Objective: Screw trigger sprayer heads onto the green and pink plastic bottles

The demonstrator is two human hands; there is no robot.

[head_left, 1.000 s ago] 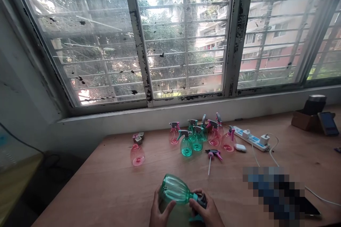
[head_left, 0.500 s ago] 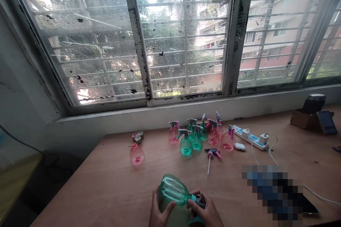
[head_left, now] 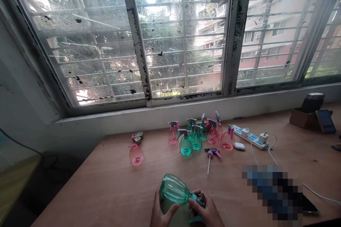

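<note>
A clear green spray bottle lies on its side between my hands near the table's front edge, its base to the upper left. My left hand wraps round the bottle's body, thumb along its lower side. At the neck, my right hand is closed on the dark and teal spray head; part of the head is hidden by the fingers. Farther off lies a loose pink and black spray head with its tube towards me. A pink bottle without a head stands to the left.
Several green and pink spray bottles stand grouped at the back. Small dark blocks sit behind the pink bottle. To the right are a power strip with cables, a white case and a blurred flat device.
My hands and the green bottle have barely moved; my left thumb has shifted slightly right along the bottle. The view has tilted a little.
</note>
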